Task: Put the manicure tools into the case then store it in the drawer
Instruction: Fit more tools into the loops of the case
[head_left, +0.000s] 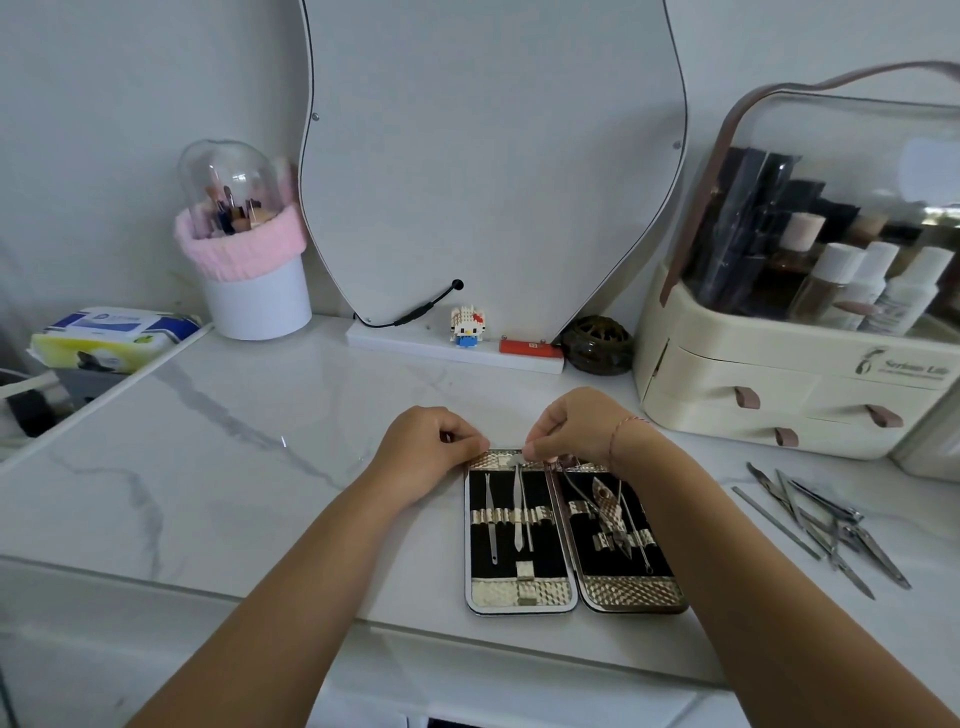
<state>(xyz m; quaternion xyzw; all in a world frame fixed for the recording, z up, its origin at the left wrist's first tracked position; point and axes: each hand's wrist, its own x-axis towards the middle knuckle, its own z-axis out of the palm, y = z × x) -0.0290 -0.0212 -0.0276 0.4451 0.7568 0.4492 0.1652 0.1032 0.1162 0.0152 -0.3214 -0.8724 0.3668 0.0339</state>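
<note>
Marble vanity top (208, 441), with the open case (522, 592) lying near its front edge. Right hand (576, 431) pinched the head of a slim steel tool (518, 499) seated under the left half's strap. Left hand (431, 449) lay curled at the case's corner, grip indiscernible. Loose tools (821, 525) lay at right, probably light, stiff, slippery and pointed, best taken mid-shank.

The case (524, 592) lay open flat at near centre, its two black-lined, gold-trimmed halves side by side. Slim steel tools (518, 512) sat under its straps, three in the left half, nippers and others in the right. Loose tools (826, 519) lay heaped near its right, and cream drawers (727, 384) with pink pulls stood far right.
</note>
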